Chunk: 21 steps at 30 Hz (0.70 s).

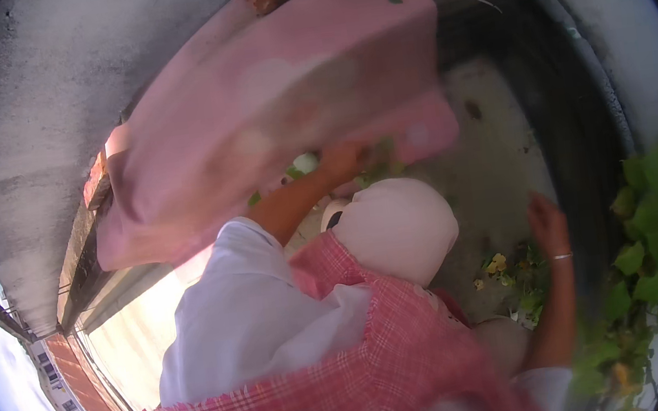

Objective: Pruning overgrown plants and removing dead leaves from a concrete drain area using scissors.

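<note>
My left hand [343,163], blurred, reaches in beside the lower edge of a large pink cloth [289,81] draped over a raised support. Green leaves [382,161] lie right at its fingers; whether they are held is not clear. A pale round object [305,163] sits just behind this hand. On the other side, my right hand [548,226], with a thin bracelet at its wrist, hangs above the ground with curled fingers and nothing visible in it. Between the hands is my bent knee [399,227] in light trousers, above a pink plaid apron [326,384].
A grey concrete wall [47,117] rises behind the cloth, with a brick [96,180] at its left end. Leafy vines [653,233] grow on the right. Yellowed leaves [496,263] lie by my right forearm. A dark band [560,84] runs along the right wall.
</note>
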Each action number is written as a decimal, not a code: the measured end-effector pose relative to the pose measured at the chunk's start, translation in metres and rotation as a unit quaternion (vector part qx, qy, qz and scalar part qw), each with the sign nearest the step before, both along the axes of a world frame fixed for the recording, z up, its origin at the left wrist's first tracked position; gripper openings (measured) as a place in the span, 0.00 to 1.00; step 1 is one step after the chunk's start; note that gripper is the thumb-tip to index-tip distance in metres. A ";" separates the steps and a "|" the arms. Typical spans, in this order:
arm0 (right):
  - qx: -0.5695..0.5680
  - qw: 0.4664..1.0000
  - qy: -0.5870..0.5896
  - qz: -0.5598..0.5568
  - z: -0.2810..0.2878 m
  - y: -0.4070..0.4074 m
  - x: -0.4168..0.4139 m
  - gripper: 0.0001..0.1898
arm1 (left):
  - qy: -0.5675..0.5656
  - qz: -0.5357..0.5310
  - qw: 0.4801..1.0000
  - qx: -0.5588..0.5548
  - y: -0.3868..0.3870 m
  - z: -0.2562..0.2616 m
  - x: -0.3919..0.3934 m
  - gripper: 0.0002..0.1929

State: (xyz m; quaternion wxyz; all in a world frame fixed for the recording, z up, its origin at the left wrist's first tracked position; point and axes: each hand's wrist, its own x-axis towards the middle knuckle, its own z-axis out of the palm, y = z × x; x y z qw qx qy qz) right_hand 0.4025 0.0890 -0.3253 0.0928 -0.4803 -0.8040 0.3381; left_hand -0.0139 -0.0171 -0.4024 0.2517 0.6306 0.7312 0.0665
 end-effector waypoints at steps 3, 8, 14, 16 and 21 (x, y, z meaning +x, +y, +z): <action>0.022 0.998 -0.053 -0.024 0.000 -0.011 0.032 0.17 | 0.085 0.145 0.981 -0.098 -0.068 -0.042 -0.035 0.16; 0.012 0.996 -0.060 -0.065 0.016 -0.021 0.033 0.17 | 0.129 0.330 0.923 -0.151 -0.108 -0.044 -0.038 0.38; -0.023 0.996 -0.063 -0.055 0.007 -0.026 0.026 0.17 | 0.130 0.317 0.926 -0.158 -0.100 -0.068 -0.032 0.34; -0.025 0.996 -0.062 -0.051 0.007 -0.024 0.021 0.17 | 0.114 0.271 0.937 -0.189 -0.109 -0.087 -0.047 0.29; -0.037 0.997 -0.053 -0.045 0.006 -0.015 0.015 0.17 | 0.090 0.108 0.936 -0.324 -0.157 -0.058 -0.052 0.16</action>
